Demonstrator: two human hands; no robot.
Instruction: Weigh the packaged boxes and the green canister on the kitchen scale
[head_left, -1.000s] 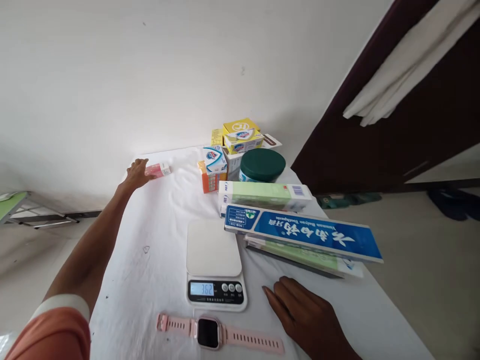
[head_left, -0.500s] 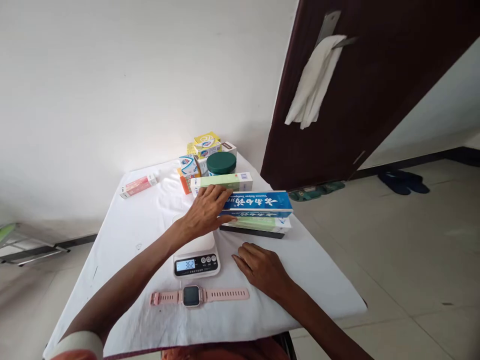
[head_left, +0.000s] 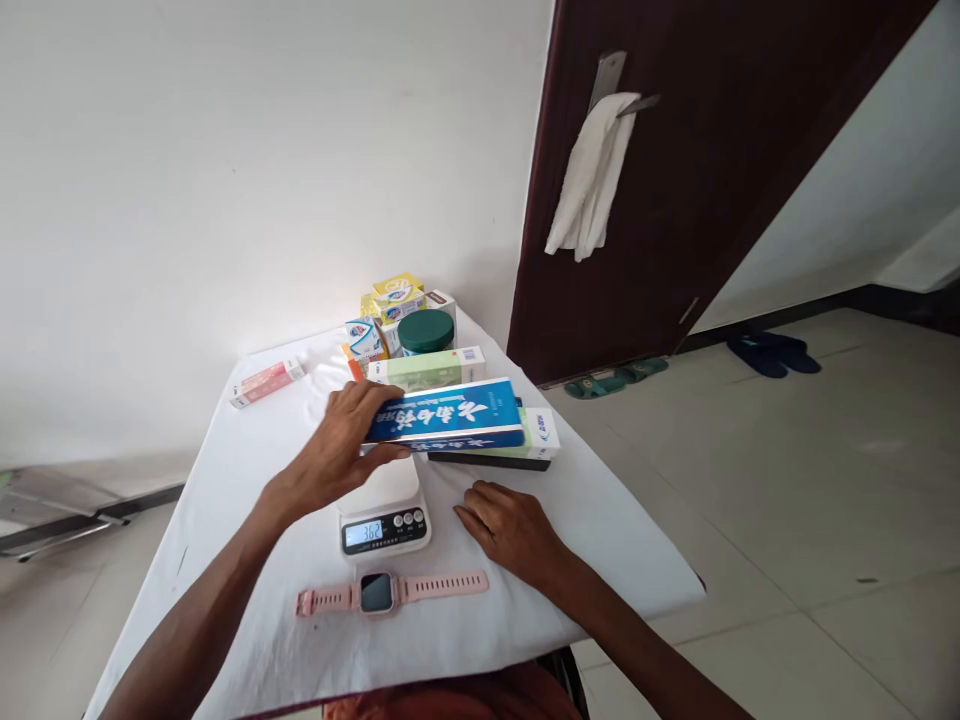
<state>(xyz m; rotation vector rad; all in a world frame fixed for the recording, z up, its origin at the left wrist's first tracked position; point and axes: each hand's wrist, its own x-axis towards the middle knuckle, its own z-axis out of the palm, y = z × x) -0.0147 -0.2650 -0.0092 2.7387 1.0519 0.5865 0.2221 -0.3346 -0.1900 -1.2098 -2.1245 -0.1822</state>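
Observation:
My left hand (head_left: 346,440) grips the left end of a blue toothpaste box (head_left: 457,412), fingers on top and thumb along the near side. The box is above the back of a white digital scale (head_left: 384,520), whose lit display seems to read 362. Partly behind it lie a green-and-white box (head_left: 538,432) and a dark, flat box (head_left: 495,461) at the right. My right hand (head_left: 514,528) rests on the cloth beside the scale, fingers curled in, with nothing visible in it. A pink-strapped smartwatch (head_left: 376,592) lies in front of the scale.
Farther back stand a green-lidded tub (head_left: 426,332), another light green box (head_left: 427,370) and several small yellow, white and orange soap boxes (head_left: 397,296). A pink-and-white box (head_left: 267,383) lies at the left. The white-clothed table (head_left: 247,620) meets the wall behind.
My left hand has lifted the blue toothpaste box off the stack and moved it left toward the scale. My right hand stays on the cloth. The view has shifted slightly.

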